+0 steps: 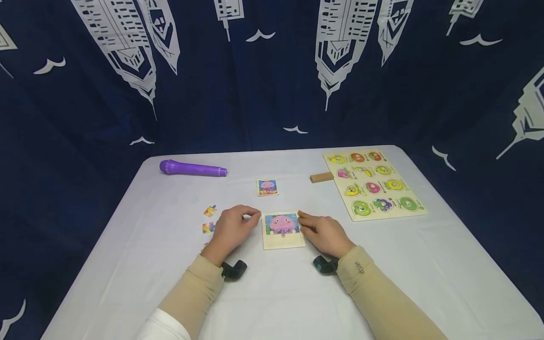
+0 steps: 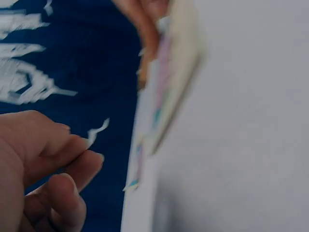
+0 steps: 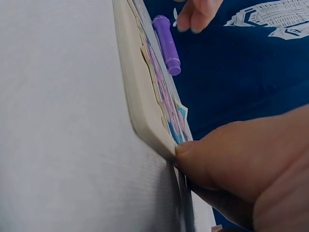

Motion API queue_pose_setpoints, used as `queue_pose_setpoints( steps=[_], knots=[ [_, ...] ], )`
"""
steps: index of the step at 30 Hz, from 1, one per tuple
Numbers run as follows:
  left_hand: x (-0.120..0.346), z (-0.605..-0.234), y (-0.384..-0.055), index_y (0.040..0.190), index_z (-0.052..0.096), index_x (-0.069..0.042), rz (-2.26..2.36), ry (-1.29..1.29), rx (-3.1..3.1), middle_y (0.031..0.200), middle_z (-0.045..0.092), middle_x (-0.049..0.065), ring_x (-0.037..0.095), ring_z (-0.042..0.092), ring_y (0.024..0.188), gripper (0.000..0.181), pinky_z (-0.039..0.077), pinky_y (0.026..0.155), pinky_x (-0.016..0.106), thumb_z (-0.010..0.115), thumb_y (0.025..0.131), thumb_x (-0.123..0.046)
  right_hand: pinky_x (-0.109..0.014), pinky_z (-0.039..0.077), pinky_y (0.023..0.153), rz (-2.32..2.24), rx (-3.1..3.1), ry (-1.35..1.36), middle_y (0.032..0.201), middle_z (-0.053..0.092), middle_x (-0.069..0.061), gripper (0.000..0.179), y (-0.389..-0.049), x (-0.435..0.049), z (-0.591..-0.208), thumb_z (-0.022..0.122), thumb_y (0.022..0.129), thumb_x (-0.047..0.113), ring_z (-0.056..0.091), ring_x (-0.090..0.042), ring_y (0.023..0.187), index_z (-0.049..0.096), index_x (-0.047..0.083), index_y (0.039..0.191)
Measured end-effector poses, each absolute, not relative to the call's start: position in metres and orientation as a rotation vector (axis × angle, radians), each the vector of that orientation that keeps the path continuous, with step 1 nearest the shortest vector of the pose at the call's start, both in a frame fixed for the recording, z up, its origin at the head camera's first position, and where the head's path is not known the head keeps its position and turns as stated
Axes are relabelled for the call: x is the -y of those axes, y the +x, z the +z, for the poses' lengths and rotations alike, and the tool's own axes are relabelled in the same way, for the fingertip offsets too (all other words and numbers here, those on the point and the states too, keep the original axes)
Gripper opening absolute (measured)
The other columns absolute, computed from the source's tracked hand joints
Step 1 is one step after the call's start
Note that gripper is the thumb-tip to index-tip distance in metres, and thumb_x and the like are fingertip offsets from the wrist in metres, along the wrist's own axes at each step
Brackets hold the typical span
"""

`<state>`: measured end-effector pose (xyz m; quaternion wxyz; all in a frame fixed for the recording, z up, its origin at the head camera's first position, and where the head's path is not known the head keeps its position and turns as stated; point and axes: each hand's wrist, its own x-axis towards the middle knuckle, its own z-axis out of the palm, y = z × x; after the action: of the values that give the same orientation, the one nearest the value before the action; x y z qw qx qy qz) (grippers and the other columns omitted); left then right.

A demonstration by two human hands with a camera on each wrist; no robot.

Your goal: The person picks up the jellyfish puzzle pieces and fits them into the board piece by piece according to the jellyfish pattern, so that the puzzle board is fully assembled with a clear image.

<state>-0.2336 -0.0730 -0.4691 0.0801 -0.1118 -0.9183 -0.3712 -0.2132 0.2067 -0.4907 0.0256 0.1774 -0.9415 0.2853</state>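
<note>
A small square puzzle board (image 1: 284, 242) lies in front of me, its upper part filled with pink jellyfish pieces and its lower strip bare wood. My right hand (image 1: 325, 233) grips the board's right edge, the thumb (image 3: 195, 157) on its face at a corner. Close by the board's upper left corner is my left hand (image 1: 238, 229). Its fingers (image 2: 72, 195) are loosely bent, with nothing between them, and stand apart from the board in the left wrist view. Left of that hand lie loose jigsaw pieces (image 1: 208, 227), one partly hidden by the wrist.
Behind the board lies a small jellyfish picture card (image 1: 267, 187). A purple toy microphone (image 1: 193, 168) rests at the back left. At the back right are a fruit puzzle board (image 1: 354, 186) and a brown wooden block (image 1: 321, 177). A white cloth (image 1: 272, 302) covers the table.
</note>
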Motion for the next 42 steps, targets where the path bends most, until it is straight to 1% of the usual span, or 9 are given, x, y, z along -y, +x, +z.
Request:
queue_pose_setpoints(
  steps=[4,7,13,16,20,24,30,38,42],
  knots=[
    [0.105,-0.452,-0.238,0.108,0.081,-0.016,-1.153,-0.234,2.693,0.096,0.077,0.002,0.012,0.052,0.056,0.021,0.044,0.055,0.030,0.070,0.097,-0.030,-0.053,0.045,0.110,0.887,2.918,0.534,0.149,0.058,-0.001,0.039,-0.213,-0.207,-0.491,0.067,0.100,0.022,0.058,-0.031,0.134,0.066,0.009,0.136],
    [0.134,-0.443,-0.238,0.110,0.080,-0.014,-1.176,-0.168,2.661,0.091,0.077,0.006,0.015,0.051,0.054,0.021,0.042,0.051,0.030,0.070,0.098,-0.028,-0.052,0.045,0.110,0.896,2.920,0.526,0.149,0.058,-0.001,0.038,-0.213,-0.207,-0.491,0.067,0.100,0.022,0.058,-0.031,0.134,0.066,0.009,0.136],
    [0.184,-0.446,-0.226,0.109,0.079,-0.013,-1.103,-0.069,2.794,0.108,0.077,0.008,0.020,0.059,0.078,0.020,0.047,0.066,0.032,0.071,0.097,-0.027,-0.052,0.045,0.110,0.893,2.931,0.536,0.149,0.057,-0.001,0.038,-0.214,-0.208,-0.491,0.067,0.100,0.022,0.057,-0.031,0.135,0.066,0.010,0.136],
    [0.198,-0.450,-0.219,0.103,0.077,-0.014,-1.035,-0.048,2.903,0.102,0.075,0.007,0.021,0.059,0.082,0.016,0.045,0.069,0.032,0.073,0.095,-0.027,-0.052,0.045,0.109,0.887,2.929,0.531,0.149,0.057,-0.001,0.038,-0.214,-0.208,-0.490,0.067,0.100,0.022,0.057,-0.031,0.135,0.067,0.010,0.136],
    [0.205,-0.455,-0.213,0.096,0.073,-0.015,-0.974,-0.038,3.012,0.087,0.071,0.001,0.018,0.059,0.076,0.013,0.044,0.068,0.031,0.076,0.092,-0.027,-0.052,0.046,0.109,0.897,2.928,0.526,0.149,0.057,-0.001,0.038,-0.214,-0.207,-0.490,0.067,0.100,0.022,0.057,-0.031,0.135,0.067,0.010,0.136],
    [0.205,-0.458,-0.210,0.093,0.074,-0.015,-0.969,-0.076,3.090,0.081,0.069,-0.002,0.014,0.059,0.075,0.010,0.044,0.070,0.031,0.076,0.091,-0.025,-0.052,0.045,0.110,0.903,2.927,0.532,0.149,0.057,-0.001,0.039,-0.214,-0.207,-0.490,0.067,0.100,0.022,0.056,-0.030,0.135,0.066,0.009,0.137],
    [0.202,-0.461,-0.212,0.100,0.073,-0.013,-0.911,-0.050,3.093,0.084,0.069,-0.001,0.015,0.060,0.076,0.012,0.045,0.070,0.031,0.075,0.092,-0.022,-0.052,0.045,0.110,0.903,2.920,0.540,0.149,0.057,-0.001,0.039,-0.215,-0.208,-0.491,0.067,0.100,0.022,0.056,-0.030,0.135,0.066,0.009,0.137],
    [0.197,-0.466,-0.214,0.121,0.069,-0.011,-0.899,-0.047,3.059,0.093,0.071,0.001,0.017,0.061,0.079,0.032,0.044,0.070,0.032,0.076,0.091,-0.020,-0.052,0.045,0.110,0.906,2.923,0.544,0.150,0.057,-0.001,0.039,-0.215,-0.208,-0.491,0.067,0.100,0.021,0.056,-0.030,0.136,0.065,0.009,0.138],
    [0.196,-0.469,-0.217,0.121,0.070,-0.012,-0.903,-0.050,3.057,0.094,0.069,0.002,0.018,0.059,0.079,0.031,0.043,0.069,0.031,0.076,0.092,-0.022,-0.052,0.045,0.110,0.907,2.922,0.534,0.149,0.057,0.000,0.039,-0.214,-0.208,-0.492,0.067,0.100,0.021,0.056,-0.030,0.136,0.065,0.009,0.138]
  ],
)
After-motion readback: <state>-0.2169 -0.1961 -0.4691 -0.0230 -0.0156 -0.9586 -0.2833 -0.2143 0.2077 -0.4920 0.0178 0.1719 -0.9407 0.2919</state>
